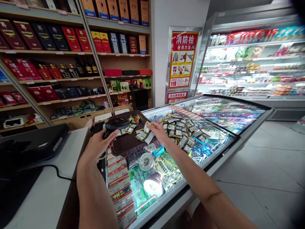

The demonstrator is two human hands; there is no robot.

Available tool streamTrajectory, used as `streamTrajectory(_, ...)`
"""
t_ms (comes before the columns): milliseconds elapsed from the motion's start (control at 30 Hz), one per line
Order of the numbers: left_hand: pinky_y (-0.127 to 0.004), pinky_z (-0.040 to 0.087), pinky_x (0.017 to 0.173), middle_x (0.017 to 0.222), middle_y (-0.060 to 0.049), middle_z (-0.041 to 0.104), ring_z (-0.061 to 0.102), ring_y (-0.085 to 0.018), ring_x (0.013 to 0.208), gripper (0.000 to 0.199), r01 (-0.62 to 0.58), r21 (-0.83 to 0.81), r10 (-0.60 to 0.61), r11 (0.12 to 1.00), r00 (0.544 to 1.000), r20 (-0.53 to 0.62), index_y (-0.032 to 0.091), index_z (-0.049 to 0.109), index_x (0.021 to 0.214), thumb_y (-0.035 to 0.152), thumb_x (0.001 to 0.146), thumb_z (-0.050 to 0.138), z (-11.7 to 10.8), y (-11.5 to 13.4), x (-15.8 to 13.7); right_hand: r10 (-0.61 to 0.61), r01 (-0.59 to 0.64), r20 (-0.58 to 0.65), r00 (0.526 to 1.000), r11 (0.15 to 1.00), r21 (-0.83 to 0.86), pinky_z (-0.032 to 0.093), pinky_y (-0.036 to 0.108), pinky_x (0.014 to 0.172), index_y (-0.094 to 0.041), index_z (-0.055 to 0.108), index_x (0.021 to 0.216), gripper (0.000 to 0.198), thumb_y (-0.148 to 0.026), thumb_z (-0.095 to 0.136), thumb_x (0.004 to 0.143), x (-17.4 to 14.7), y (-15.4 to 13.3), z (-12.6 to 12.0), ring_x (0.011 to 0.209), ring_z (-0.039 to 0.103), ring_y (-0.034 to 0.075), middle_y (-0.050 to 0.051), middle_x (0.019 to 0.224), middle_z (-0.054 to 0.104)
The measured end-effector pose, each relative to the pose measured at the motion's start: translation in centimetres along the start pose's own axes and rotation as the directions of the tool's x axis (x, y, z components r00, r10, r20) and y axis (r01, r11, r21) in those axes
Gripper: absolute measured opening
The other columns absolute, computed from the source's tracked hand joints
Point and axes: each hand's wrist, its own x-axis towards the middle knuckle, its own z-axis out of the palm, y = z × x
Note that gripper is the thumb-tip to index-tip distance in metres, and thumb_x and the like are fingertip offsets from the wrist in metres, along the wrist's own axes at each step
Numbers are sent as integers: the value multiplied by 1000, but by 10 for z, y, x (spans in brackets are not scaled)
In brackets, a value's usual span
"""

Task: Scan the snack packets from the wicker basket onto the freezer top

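Observation:
A black handheld barcode scanner (116, 123) is in my left hand (97, 145), its fingers wrapped round the handle. The scanner's head is over a dark brown woven tray (124, 148). My right hand (158, 131) pinches small gold-and-white snack packets (145, 136) at the tray's right edge; how many, I cannot tell. Inside the tray lie a few loose packets (131, 128) and a yellow-and-black one (134, 119). To the right of my right hand, a heap of similar packets (176, 125) is spread on the freezer's glass top.
Frozen goods show through the glass of the chest freezer (214, 119) under the tray. At left, a white counter (59, 178) carries a black device and a cable (58, 173). Shelves of boxed goods (71, 38) stand behind, with a lit refrigerated display (252, 63) at right.

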Motion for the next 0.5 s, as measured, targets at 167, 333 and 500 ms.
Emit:
streamTrajectory(167,-23,39,51,55,0,59,53,-15,54,53,-19,35,13,999,989,148,20,61,70,72,68,67,9,17,-6,-31,62,-264,964,992,110,36,25,59,-21,58,78,40,-61,63,78,-12,25,-26,63,43,13,-2,68,50)
streamTrajectory(333,-24,38,50,58,1,58,51,-14,54,46,-65,45,47,997,947,318,20,62,71,65,65,73,23,30,-10,-123,104,-375,919,992,-68,31,25,59,-22,54,79,38,-60,54,85,-11,29,-43,62,36,13,-3,68,41)
streamTrajectory(500,-25,38,51,57,1,56,53,-16,55,45,-133,70,97,989,920,379,22,61,68,65,67,72,35,30,-7,-104,80,-365,925,994,-80,29,25,57,-23,51,78,40,-62,51,85,-11,28,-43,59,32,13,-5,64,34)
